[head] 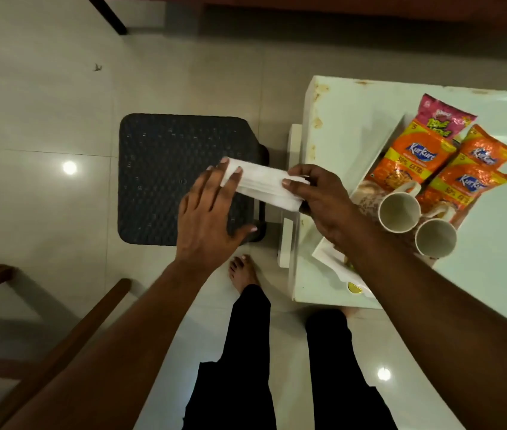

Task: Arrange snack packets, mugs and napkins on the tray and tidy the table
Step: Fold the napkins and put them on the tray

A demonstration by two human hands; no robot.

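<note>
Head view: folded napkins (263,186) held in air beside desk (354,97), above stool (165,169). Right hand (320,200) grip pinching one end; left hand (208,218) grip spread, fingertips steadying other end. Light, soft, floppy; better supported at both ends.

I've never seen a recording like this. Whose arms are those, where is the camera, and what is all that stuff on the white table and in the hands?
There is no machine here: a person wears a wide-angle camera on the head, looking down, so you see their own two arms, legs and bare feet. The right hand pinches one end of a folded stack of white napkins, and the left hand lies open with its fingertips on the other end. They hold it in the air above a dark woven stool on the tiled floor. To the right stands a white table with a white tray on it. On the tray lie three orange snack packets and one pink packet, beside two empty white mugs, their openings facing the camera.
</note>
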